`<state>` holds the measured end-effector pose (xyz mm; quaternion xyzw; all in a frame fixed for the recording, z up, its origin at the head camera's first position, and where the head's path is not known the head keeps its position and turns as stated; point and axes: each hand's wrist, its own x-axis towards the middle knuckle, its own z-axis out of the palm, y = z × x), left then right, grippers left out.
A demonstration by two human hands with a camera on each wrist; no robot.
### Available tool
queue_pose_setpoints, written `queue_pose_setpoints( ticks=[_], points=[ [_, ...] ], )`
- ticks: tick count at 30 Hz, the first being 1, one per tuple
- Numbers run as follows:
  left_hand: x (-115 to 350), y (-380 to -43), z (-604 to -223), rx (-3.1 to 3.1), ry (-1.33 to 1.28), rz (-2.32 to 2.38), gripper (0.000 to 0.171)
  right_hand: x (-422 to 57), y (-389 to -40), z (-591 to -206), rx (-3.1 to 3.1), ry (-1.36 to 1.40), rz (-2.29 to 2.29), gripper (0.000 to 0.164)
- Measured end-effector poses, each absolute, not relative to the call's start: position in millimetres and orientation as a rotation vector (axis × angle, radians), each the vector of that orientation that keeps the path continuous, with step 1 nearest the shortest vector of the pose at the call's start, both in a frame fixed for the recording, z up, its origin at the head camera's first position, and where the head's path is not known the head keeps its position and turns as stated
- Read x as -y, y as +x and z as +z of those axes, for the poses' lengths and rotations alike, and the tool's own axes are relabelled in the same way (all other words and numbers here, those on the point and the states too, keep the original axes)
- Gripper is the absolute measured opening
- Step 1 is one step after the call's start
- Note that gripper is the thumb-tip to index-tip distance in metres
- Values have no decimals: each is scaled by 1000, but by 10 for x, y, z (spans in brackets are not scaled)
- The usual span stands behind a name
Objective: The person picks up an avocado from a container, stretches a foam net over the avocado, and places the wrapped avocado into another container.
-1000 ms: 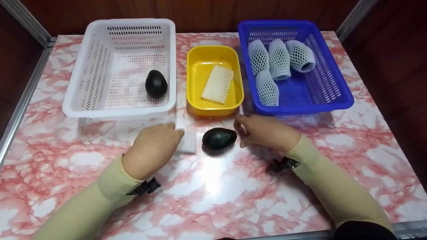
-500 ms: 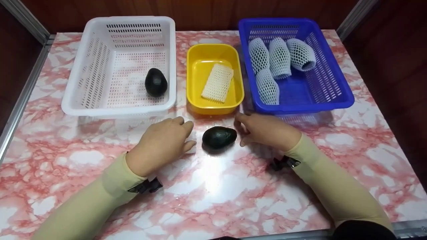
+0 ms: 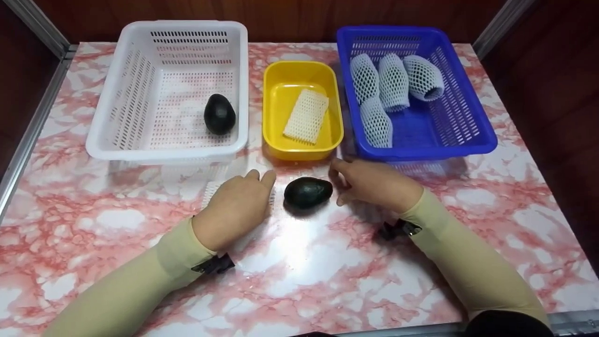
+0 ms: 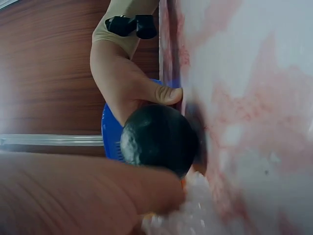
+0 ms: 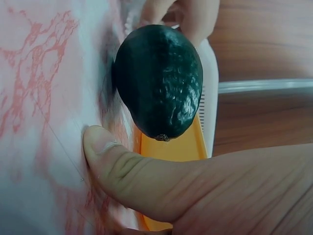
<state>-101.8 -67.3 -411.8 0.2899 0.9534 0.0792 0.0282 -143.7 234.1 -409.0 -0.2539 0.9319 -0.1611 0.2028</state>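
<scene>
A dark green avocado (image 3: 308, 193) lies on its side on the table between the two hands. My left hand (image 3: 238, 206) is to its left, over a white foam net sleeve (image 3: 211, 191) lying flat. Mesh shows on both sides of the hand, and in the left wrist view the thumb meets the crumpled net (image 4: 195, 213); the other fingertips are hidden there. Beside the avocado's narrow end rests my right hand (image 3: 374, 184), fingers loosely bent and holding nothing. Its thumb lies near the tabletop in the right wrist view, apart from the avocado (image 5: 159, 81).
A white basket (image 3: 168, 157) at the back left holds another avocado (image 3: 219, 114). In the middle, a yellow container (image 3: 302, 154) has flat foam net sleeves (image 3: 306, 116) in it. The blue basket (image 3: 421, 150) holds several net-wrapped pieces (image 3: 394, 82).
My left hand has shifted right along the net sleeve, uncovering its left end, and the thumb has gone out of sight in the head view. The right hand and avocado stay put.
</scene>
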Motion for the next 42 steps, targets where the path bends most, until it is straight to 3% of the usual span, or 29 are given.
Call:
queue_pose_setpoints(
  ticks=[9,14,24,27,35,40,42],
  points=[
    [760,-1039,-4030,-2884,1060,240,19,-2344,-1440,-4086,-2602,-699,-446,36],
    [777,-1046,-4028,-2870,1002,239,8,-2335,-1445,-4077,-2612,-734,-402,40],
    [794,-1056,-4008,-2861,958,303,62,-2342,-1448,-4086,-2603,-717,-412,38],
    [785,-1071,-4009,-2861,986,356,68,-2346,-1443,-4084,-2605,-716,-414,37],
    [777,-1144,-4022,-2787,934,457,44,-2344,-1438,-4074,-2600,-703,-448,35],
    [798,-1173,-4053,-2851,956,435,16,-2342,-1438,-4082,-2604,-717,-447,37],
    [806,-1181,-4064,-2889,960,421,15,-2341,-1440,-4086,-2606,-723,-445,38]
  ],
)
